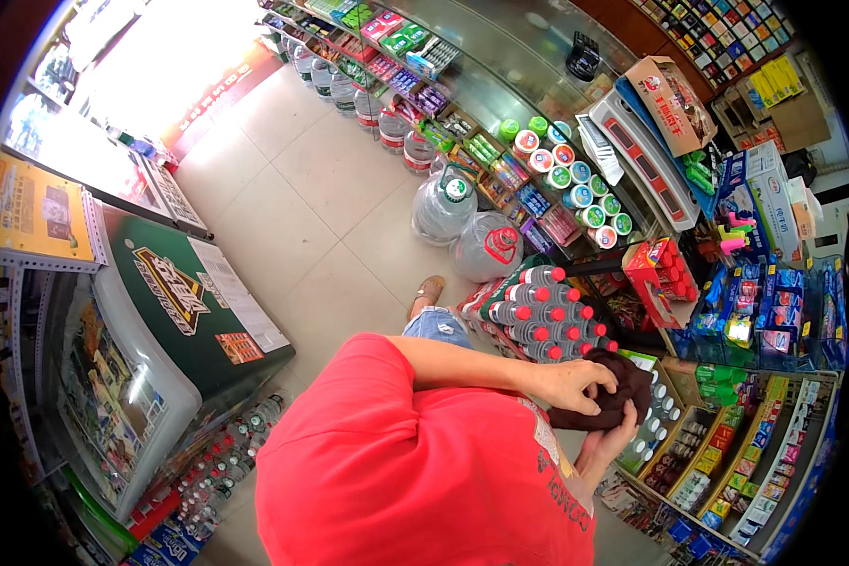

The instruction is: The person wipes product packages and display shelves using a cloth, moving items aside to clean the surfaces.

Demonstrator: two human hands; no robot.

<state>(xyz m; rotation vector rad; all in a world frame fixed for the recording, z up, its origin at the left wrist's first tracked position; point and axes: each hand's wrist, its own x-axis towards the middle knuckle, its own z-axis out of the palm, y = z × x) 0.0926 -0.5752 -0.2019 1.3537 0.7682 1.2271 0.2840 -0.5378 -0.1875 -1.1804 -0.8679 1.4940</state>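
Observation:
A bunched dark brown cloth (619,396) lies between my two hands, in front of the red shirt. From above, my left hand (573,385) reaches across with its bent fingers and thumb on the cloth's folds. Below it, my right hand (605,442) grips the cloth's lower edge, thumb pointing up along it. What lies under the cloth is hidden. Just beyond its right side stand white-capped bottles (654,424) in a green carton. A pack of red-capped water bottles (548,311) sits directly above it in the picture.
A glass counter (495,49) carries gum tubs (573,177) and a scale (644,163). Large water jugs (446,205) stand on the tiled floor (311,191) below. To the right is a tiered snack rack (743,460); a chest freezer (163,283) stands at left, bottles beside it.

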